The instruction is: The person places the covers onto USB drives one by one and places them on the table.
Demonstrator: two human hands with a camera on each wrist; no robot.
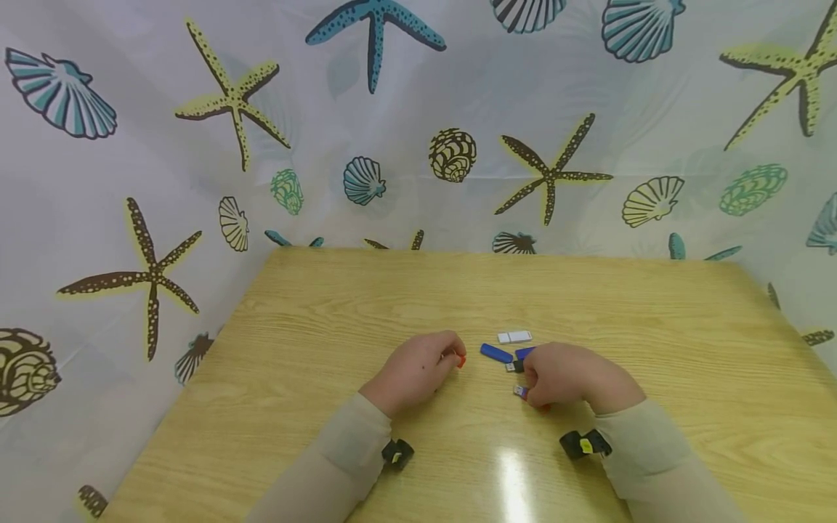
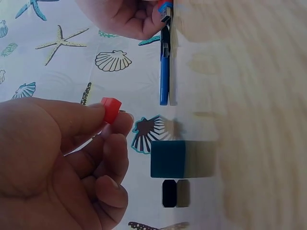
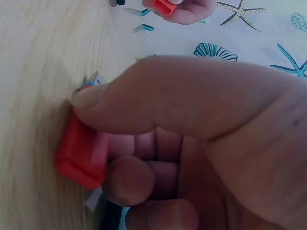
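My left hand [image 1: 418,367] pinches a small red cap [image 2: 111,109] between thumb and forefinger, the other fingers curled below. My right hand [image 1: 572,374] grips a red USB flash drive [image 3: 81,151], its metal plug bare and pointing left in the head view. In the right wrist view the thumb lies along the drive, close over the table. Just past the right hand are a black USB drive [image 1: 519,366] with a bare metal plug and a blue piece [image 1: 525,353], partly hidden by that hand. A blue stick-shaped piece [image 1: 496,353] lies between the hands.
A white USB drive [image 1: 514,337] lies farther back on the wooden table [image 1: 366,298]. In the left wrist view a teal block [image 2: 168,159] and a small black piece [image 2: 169,193] stand past the left fingers. A shell-and-starfish cloth [image 1: 405,196] hangs behind the table.
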